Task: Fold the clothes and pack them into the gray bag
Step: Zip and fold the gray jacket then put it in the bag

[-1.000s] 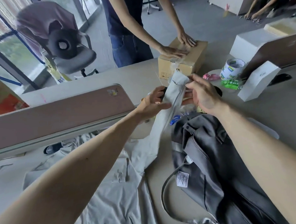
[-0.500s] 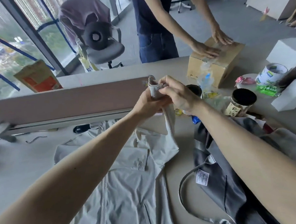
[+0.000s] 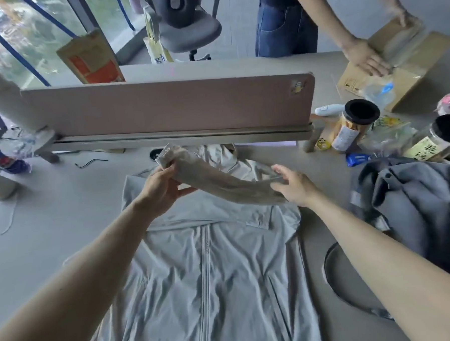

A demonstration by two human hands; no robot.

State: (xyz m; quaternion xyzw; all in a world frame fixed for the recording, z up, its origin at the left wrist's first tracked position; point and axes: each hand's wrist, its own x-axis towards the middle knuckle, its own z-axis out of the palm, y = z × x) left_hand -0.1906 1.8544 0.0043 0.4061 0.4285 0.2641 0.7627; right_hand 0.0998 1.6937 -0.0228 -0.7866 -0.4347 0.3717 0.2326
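The jacket (image 3: 211, 275) lay flat, zip up, with the gray bag (image 3: 415, 199) crumpled just to its right. The left hand (image 3: 162, 189) gripped the sleeve (image 3: 227, 186) at its cuff and the right hand (image 3: 295, 187) pinched it near the shoulder. This looked like sleeve-folding, and next the sleeve needed laying across the chest. Jars (image 3: 360, 112) and a divider (image 3: 168, 105) crowded the far edge.

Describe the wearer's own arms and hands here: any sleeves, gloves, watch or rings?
Both arms are bare. The left forearm and right forearm show no sleeve anywhere up to the frame's edge. There is no glove on the left hand or right hand, and no watch, bracelet or ring is visible on the wrists or fingers in view.
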